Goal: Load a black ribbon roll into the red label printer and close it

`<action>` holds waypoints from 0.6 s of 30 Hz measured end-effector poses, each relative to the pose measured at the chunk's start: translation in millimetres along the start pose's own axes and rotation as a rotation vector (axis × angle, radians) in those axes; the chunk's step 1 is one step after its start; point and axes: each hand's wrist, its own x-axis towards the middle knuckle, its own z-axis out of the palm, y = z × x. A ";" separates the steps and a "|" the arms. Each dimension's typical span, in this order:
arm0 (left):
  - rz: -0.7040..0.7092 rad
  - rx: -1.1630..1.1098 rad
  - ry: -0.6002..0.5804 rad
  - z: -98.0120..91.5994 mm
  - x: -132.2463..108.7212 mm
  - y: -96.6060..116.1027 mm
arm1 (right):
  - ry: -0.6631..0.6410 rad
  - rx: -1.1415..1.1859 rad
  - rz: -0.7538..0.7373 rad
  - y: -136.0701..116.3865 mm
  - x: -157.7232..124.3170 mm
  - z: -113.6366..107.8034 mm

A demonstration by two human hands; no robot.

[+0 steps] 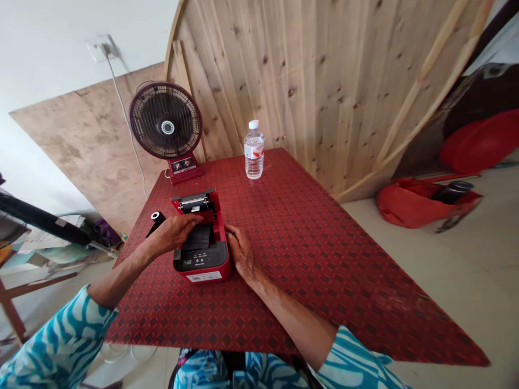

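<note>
A red and black label printer [205, 255] stands on the table with its lid [198, 203] raised. My left hand [178, 231] reaches over its left side into the compartment, fingers bent together. What those fingertips hold, if anything, is hidden. Below them, a dark sheet of film [197, 237] lies across the compartment. Along the printer's right wall rests my right hand [242, 249], its fingers stretched out and touching the casing. A black roll with a white core [155, 217] is left of the printer, partly behind my left wrist.
Behind the printer, a dark red fan [167, 127] and a water bottle [254, 151] stand on the red patterned table [308, 259]. Wooden boards [300, 81] rise beyond the back edge. To the right, a red bag [405, 204] lies on the floor.
</note>
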 end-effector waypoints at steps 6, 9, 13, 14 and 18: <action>-0.012 0.061 -0.106 6.2 8.6 2.3 | 0.016 0.013 -0.003 1.4 1.7 1.6; -0.011 0.213 -0.154 8.3 16.4 5.7 | 0.009 0.012 0.000 1.1 1.7 1.6; 0.001 0.331 -0.224 10.8 24.6 12.5 | 0.020 0.009 -0.012 3.0 2.0 2.4; 0.004 0.328 -0.222 11.5 25.4 14.3 | 0.023 0.009 -0.015 3.6 2.1 2.6; 0.012 0.318 -0.203 16.3 26.2 18.4 | 0.023 0.011 -0.013 4.1 2.2 2.9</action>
